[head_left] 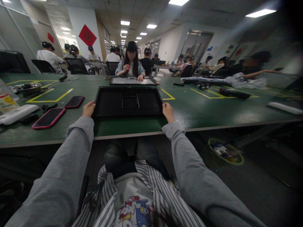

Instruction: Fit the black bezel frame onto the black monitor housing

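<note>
Smartphones (49,118) lie left of a black rectangular casing (107,102), its ends grasped by left hand (88,109) and right hand (168,111); a pale panel (118,81) lies beyond.

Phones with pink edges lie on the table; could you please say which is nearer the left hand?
The rear phone, beyond the front phone and to its right, is nearer the left hand.

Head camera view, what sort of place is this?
Probably a workshop or assembly room: there's a long green bench marked with yellow tape, a black tray-like panel gripped at its sides, and capped people seated at tables beyond.
</note>
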`<state>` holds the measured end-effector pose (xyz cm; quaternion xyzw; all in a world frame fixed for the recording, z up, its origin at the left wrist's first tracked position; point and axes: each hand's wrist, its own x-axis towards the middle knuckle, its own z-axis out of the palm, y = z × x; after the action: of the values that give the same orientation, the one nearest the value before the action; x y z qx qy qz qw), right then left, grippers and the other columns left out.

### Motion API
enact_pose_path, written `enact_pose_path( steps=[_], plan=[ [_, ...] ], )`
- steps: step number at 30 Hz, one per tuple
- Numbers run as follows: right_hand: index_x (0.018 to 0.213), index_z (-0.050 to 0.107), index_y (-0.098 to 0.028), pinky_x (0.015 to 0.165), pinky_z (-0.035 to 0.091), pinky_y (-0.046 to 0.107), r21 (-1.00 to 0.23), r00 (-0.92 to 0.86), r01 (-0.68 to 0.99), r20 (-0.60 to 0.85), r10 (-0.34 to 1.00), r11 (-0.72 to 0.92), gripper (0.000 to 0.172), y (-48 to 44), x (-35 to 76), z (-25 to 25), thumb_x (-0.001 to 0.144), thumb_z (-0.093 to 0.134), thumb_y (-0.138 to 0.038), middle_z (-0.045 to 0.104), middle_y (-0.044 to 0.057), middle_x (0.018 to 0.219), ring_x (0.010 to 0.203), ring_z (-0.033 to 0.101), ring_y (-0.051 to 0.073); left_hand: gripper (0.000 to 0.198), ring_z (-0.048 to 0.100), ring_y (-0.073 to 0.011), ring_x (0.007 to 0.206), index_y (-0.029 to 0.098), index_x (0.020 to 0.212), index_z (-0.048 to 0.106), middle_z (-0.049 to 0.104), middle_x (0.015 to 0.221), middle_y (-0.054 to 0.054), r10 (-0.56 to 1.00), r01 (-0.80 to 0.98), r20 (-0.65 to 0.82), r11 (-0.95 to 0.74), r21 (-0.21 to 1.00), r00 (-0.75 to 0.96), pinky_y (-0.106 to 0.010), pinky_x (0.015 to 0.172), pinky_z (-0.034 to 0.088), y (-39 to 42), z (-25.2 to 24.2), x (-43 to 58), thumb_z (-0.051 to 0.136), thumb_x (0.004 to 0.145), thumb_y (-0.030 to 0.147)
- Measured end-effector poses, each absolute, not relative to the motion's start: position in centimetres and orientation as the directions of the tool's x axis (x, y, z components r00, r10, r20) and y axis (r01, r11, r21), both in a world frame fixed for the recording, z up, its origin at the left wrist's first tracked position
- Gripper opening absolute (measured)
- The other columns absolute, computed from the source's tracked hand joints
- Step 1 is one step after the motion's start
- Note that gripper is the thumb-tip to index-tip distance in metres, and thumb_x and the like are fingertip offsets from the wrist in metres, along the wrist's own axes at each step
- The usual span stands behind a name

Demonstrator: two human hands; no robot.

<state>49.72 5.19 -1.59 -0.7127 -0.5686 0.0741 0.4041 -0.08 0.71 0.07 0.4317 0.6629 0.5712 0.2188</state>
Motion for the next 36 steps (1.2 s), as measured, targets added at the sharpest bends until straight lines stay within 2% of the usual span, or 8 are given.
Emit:
enact_pose_path(
  steps=[8,14,20,25,28,30,33,36],
  plan=[
    [0.127,0.068,-0.017,0.096,0.045,0.042,-0.642,0.375,0.762,0.337,0.864,-0.080,0.043,4.9,50.1,-1.3,0.100,0.040,-0.033,0.071,0.018,0.122,0.113,0.063,0.030,0.054,0.070,-0.0169,0.089,0.009,0.133,0.065,0.075,0.099,-0.009,0.828,0.101,0.062,-0.007,0.995,-0.557,-0.033,0.090,0.058,1.0,-0.1,-0.3,0.065,0.079,0.013],
    [0.125,0.068,-0.019,0.101,0.038,0.051,-0.622,0.503,0.755,0.348,0.791,-0.206,0.040,3.6,50.9,-1.0,0.100,0.039,-0.031,0.071,0.019,0.118,0.113,0.062,0.032,0.069,0.070,-0.0143,0.080,0.012,0.144,0.056,0.076,0.096,-0.008,0.946,-0.086,-0.046,0.019,0.996,-0.321,-0.031,0.083,0.059,0.3,0.4,1.3,0.063,0.075,0.002],
    [0.132,0.060,-0.014,0.106,0.030,0.058,-0.574,0.547,0.798,0.561,0.621,-0.184,0.046,2.4,50.3,0.6,0.093,0.038,-0.017,0.054,0.024,0.135,0.134,0.040,0.037,0.072,0.071,-0.0149,0.084,0.015,0.145,0.055,0.076,0.098,-0.009,0.977,-0.087,-0.045,0.028,0.996,-0.209,-0.032,0.088,0.058,0.7,-0.2,2.4,0.069,0.076,0.007],
    [0.131,0.062,-0.017,0.103,0.037,0.053,-0.502,0.269,0.857,0.626,0.732,0.114,0.043,2.0,43.5,2.4,0.093,0.042,-0.020,0.057,0.018,0.128,0.124,0.045,0.034,0.070,0.071,-0.0189,0.095,0.015,0.142,0.059,0.075,0.099,-0.010,0.989,-0.031,-0.029,0.025,0.999,-0.143,-0.039,0.096,0.055,2.2,-0.5,6.3,0.076,0.074,0.014],
    [0.129,0.065,-0.018,0.101,0.042,0.049,-0.466,0.016,0.822,0.593,0.805,0.327,0.040,1.7,37.4,2.2,0.096,0.042,-0.022,0.059,0.016,0.121,0.115,0.051,0.031,0.061,0.069,-0.0265,0.106,0.011,0.122,0.072,0.075,0.102,-0.013,0.998,0.006,0.043,-0.043,0.999,-0.034,-0.046,0.103,0.051,3.2,-0.8,10.8,0.082,0.062,0.011],
    [0.128,0.065,-0.019,0.101,0.043,0.047,-0.443,-0.115,0.796,0.558,0.822,0.412,0.038,1.5,34.0,1.5,0.097,0.043,-0.025,0.059,0.015,0.121,0.115,0.051,0.030,0.050,0.067,-0.0309,0.111,0.010,0.114,0.076,0.075,0.106,-0.015,0.993,0.004,0.114,-0.114,0.993,0.015,-0.051,0.106,0.049,3.9,-1.1,13.7,0.081,0.064,0.016],
    [0.132,0.061,-0.018,0.102,0.043,0.053,-0.414,-0.128,0.833,0.501,0.856,0.367,0.039,1.4,31.4,0.6,0.095,0.053,-0.030,0.054,0.018,0.129,0.125,0.043,0.036,0.047,0.062,-0.0309,0.123,0.013,0.113,0.076,0.072,0.121,-0.014,0.984,0.006,0.178,-0.178,0.984,0.006,-0.049,0.113,0.043,4.7,-1.5,16.5,0.078,0.065,0.015],
    [0.134,0.059,-0.015,0.102,0.044,0.052,-0.434,-0.095,0.839,0.477,0.874,0.328,0.040,1.8,31.6,0.3,0.096,0.048,-0.019,0.052,0.020,0.131,0.125,0.042,0.035,0.058,0.057,-0.0308,0.130,0.014,0.123,0.071,0.065,0.135,-0.014,0.978,0.011,0.209,-0.209,0.978,-0.008,-0.048,0.115,0.041,5.2,-1.9,17.3,0.076,0.065,0.012]
  ],
)
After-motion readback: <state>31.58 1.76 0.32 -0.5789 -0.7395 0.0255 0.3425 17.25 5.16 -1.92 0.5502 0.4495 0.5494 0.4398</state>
